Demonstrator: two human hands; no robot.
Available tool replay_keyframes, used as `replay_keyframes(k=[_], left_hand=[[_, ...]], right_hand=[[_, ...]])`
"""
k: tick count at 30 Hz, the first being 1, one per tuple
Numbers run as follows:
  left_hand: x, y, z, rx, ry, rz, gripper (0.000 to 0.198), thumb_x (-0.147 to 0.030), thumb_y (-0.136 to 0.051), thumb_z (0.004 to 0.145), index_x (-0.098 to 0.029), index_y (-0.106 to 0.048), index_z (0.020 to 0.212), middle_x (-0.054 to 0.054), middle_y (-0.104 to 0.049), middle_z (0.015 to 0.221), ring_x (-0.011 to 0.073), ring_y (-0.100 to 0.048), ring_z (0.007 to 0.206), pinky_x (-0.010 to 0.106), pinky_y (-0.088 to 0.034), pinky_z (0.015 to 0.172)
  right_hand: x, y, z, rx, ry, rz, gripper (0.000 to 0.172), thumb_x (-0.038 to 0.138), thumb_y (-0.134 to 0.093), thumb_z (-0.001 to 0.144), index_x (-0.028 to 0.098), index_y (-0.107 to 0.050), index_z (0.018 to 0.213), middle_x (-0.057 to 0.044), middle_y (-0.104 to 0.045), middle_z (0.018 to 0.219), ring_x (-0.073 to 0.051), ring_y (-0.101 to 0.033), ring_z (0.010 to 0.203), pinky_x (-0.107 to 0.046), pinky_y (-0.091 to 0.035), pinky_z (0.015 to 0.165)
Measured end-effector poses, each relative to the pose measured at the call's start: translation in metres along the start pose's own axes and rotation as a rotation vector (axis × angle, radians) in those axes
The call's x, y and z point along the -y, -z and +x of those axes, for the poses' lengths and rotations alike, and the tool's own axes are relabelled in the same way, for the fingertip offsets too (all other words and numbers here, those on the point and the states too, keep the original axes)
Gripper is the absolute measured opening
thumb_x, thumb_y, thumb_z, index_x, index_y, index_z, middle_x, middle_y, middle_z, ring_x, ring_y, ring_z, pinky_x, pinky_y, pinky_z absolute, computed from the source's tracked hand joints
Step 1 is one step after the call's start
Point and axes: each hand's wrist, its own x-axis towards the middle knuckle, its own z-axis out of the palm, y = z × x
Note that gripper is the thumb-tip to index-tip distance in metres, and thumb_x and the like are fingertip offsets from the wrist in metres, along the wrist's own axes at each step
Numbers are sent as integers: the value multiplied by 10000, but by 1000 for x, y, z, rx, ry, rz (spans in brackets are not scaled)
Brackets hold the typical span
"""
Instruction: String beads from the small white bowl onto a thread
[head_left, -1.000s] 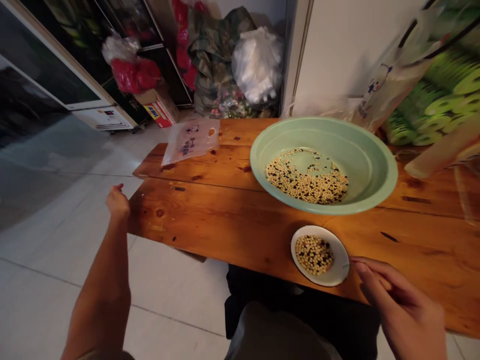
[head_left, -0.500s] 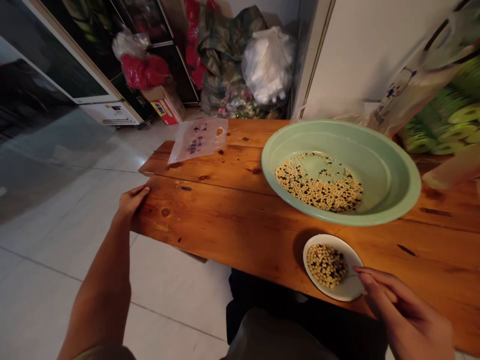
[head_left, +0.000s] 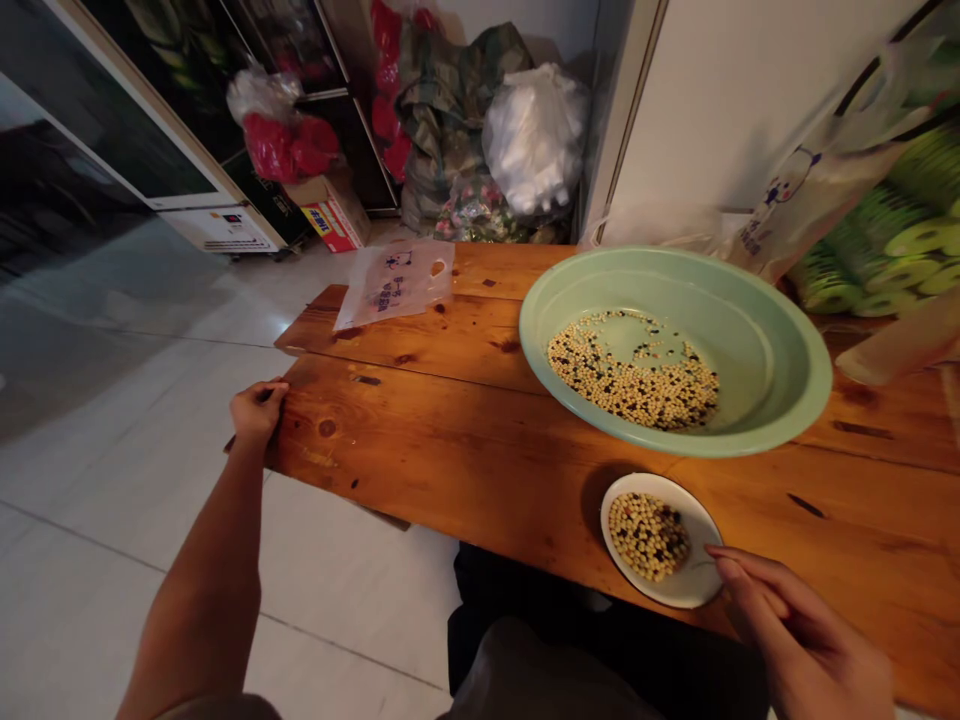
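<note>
My right hand (head_left: 802,620) is closed on the thin handle of a spoon (head_left: 701,561), which dips into a small white bowl (head_left: 701,530). Mixed yellow and dark beans (head_left: 649,535) lie in that bowl, covering the spoon's end. Behind it stands a wide green basin (head_left: 772,400), with more yellow and black beans (head_left: 637,380) spread over its bottom. At the left end of the wooden table (head_left: 450,430) is my left hand (head_left: 259,408), fingers curled by the edge. A small brown corner shows beside its wrist; what the fingers hold is hidden.
A flat printed plastic bag (head_left: 397,285) lies at the table's far left. Plastic bags with green rolls (head_left: 900,240) stand at the right by the wall. On the floor behind are a cardboard box (head_left: 337,215) and a stuffed white bag (head_left: 536,140).
My left hand has shifted slightly left and down at the table edge, its fingers more curled, and a brown corner now shows beside the wrist. The right hand still holds the spoon in the bowl.
</note>
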Motion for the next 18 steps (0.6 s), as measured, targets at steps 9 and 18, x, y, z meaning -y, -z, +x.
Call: replay_keyframes(k=[9, 18], left_hand=[[-185, -55, -155, 246, -340, -392, 301, -416, -477, 934, -183, -656, 869, 48, -708, 943, 218, -661, 935, 427, -516, 887], [-326, -72, -295, 853, -766, -604, 190, -257, -569, 888, -311, -710, 1005, 28, -584, 1318, 278, -384, 1345, 541, -345, 1102]], right_hand=[[15, -5, -6, -43, 4, 263, 294, 427, -718, 739, 167, -735, 874, 19, -538, 549, -131, -472, 535, -231, -386, 492], [2, -9, -12, -1, -24, 681, 228, 367, -684, 802, 168, -693, 913, 90, -285, 502, -75, -224, 448, -219, -198, 427]])
